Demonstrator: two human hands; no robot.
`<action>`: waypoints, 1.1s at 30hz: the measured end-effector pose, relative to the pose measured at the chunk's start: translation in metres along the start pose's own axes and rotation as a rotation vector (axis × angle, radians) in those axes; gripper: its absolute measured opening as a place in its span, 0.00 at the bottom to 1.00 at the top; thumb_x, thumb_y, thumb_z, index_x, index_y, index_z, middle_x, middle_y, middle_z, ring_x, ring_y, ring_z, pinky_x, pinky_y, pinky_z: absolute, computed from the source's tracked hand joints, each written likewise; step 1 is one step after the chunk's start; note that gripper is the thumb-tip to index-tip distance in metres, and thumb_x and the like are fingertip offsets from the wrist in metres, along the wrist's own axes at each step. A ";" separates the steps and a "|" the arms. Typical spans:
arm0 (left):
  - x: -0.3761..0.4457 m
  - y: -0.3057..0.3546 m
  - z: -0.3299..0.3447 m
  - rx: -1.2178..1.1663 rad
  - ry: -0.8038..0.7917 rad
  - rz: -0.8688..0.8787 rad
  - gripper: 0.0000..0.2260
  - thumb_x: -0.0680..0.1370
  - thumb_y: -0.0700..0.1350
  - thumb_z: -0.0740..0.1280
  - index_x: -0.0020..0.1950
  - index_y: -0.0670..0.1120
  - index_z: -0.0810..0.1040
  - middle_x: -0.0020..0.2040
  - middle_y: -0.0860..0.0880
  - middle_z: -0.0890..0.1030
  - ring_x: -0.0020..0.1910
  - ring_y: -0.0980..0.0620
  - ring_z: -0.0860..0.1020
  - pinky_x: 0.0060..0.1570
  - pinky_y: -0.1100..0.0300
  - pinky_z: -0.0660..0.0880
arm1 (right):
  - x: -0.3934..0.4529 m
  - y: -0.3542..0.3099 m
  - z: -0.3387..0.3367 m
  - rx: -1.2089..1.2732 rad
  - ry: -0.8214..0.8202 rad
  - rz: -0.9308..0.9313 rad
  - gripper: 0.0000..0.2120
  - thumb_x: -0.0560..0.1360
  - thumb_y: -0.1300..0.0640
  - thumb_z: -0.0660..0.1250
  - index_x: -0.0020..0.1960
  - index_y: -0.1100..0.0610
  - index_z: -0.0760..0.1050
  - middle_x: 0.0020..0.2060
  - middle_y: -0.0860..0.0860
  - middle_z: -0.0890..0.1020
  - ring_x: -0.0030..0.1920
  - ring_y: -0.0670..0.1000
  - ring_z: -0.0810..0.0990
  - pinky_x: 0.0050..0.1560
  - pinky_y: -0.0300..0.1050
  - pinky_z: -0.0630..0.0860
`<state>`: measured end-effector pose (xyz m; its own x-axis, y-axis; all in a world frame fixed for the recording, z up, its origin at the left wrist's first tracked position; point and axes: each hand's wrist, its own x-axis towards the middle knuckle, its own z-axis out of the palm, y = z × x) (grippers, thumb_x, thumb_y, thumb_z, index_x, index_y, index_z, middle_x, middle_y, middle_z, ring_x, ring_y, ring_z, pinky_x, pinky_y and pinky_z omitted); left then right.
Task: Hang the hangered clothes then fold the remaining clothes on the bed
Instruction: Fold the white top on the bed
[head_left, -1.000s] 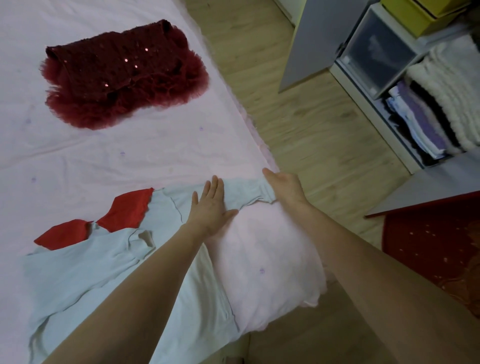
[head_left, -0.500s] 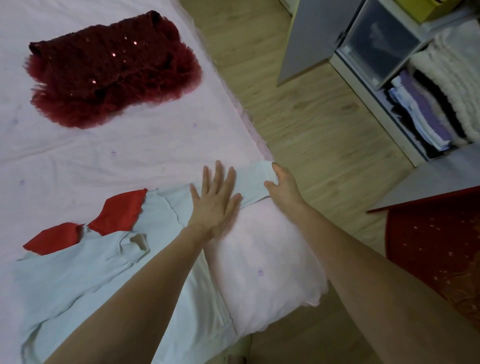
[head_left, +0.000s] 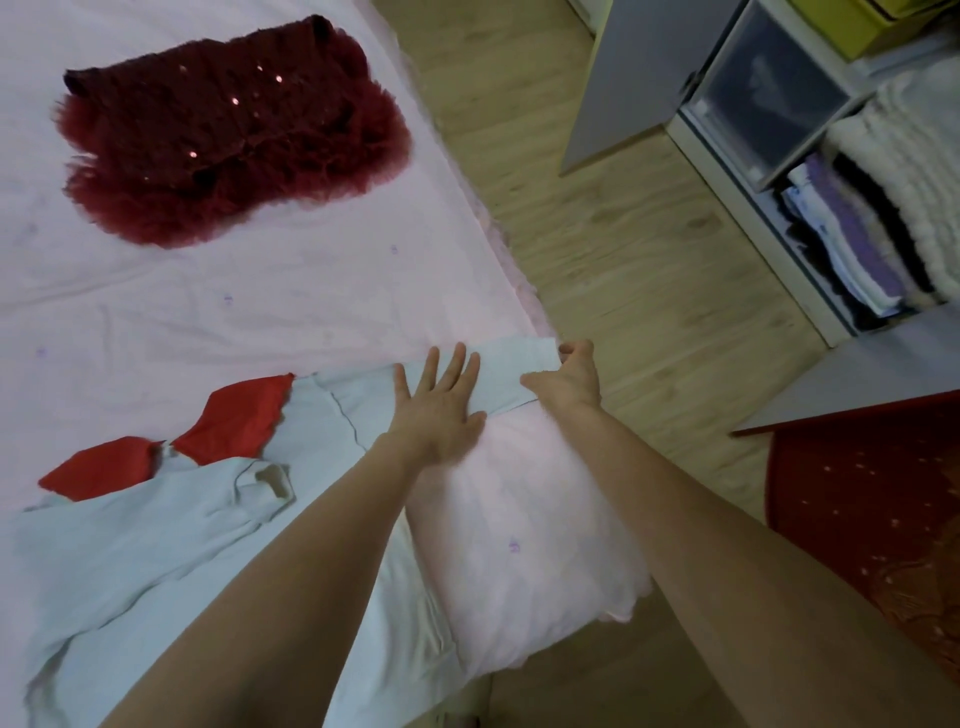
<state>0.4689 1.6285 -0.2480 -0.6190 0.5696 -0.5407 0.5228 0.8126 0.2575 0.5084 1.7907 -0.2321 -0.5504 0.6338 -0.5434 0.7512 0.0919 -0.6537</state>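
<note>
A pale blue long-sleeved top (head_left: 156, 540) lies spread on the pink bed (head_left: 208, 322), partly over a red garment (head_left: 228, 421). One sleeve (head_left: 514, 374) stretches right across a pink pillow (head_left: 524, 540). My left hand (head_left: 441, 410) presses flat on that sleeve with fingers spread. At the bed's edge, my right hand (head_left: 569, 382) pinches the sleeve's cuff end. A folded dark red sequinned tulle dress (head_left: 228, 135) lies at the far side of the bed.
Wooden floor (head_left: 623, 249) runs along the bed's right side. An open wardrobe (head_left: 810, 176) with grey doors holds stacked folded clothes and a clear drawer. A red rug (head_left: 872, 509) lies on the floor at the right.
My right hand has closed on the sleeve's cuff and drawn it out straighter to the right. My left hand slid a little further along the sleeve, fingers spread wider.
</note>
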 end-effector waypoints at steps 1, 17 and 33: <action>0.001 -0.001 -0.003 0.037 -0.024 0.002 0.31 0.82 0.57 0.50 0.78 0.52 0.35 0.78 0.53 0.34 0.76 0.46 0.34 0.72 0.36 0.36 | 0.003 -0.002 -0.002 -0.005 -0.015 0.027 0.25 0.70 0.58 0.74 0.62 0.60 0.69 0.55 0.52 0.77 0.53 0.53 0.77 0.56 0.43 0.72; -0.114 -0.055 -0.121 -1.661 -0.079 -0.375 0.20 0.75 0.60 0.67 0.53 0.44 0.81 0.42 0.47 0.83 0.40 0.49 0.81 0.44 0.56 0.79 | -0.142 -0.115 0.021 0.279 -0.647 -0.259 0.05 0.76 0.68 0.65 0.43 0.60 0.74 0.37 0.57 0.81 0.33 0.48 0.81 0.38 0.37 0.79; -0.234 -0.202 -0.016 -1.156 0.456 -0.624 0.08 0.73 0.33 0.63 0.46 0.39 0.81 0.35 0.46 0.78 0.29 0.50 0.75 0.31 0.59 0.77 | -0.185 -0.072 0.163 -0.555 -0.332 -0.577 0.21 0.72 0.70 0.56 0.63 0.59 0.71 0.59 0.55 0.75 0.60 0.57 0.73 0.56 0.46 0.69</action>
<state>0.4988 1.3326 -0.1609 -0.8198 -0.1134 -0.5613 -0.5446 0.4574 0.7030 0.4966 1.5414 -0.1702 -0.9132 0.1240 -0.3882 0.3436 0.7464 -0.5699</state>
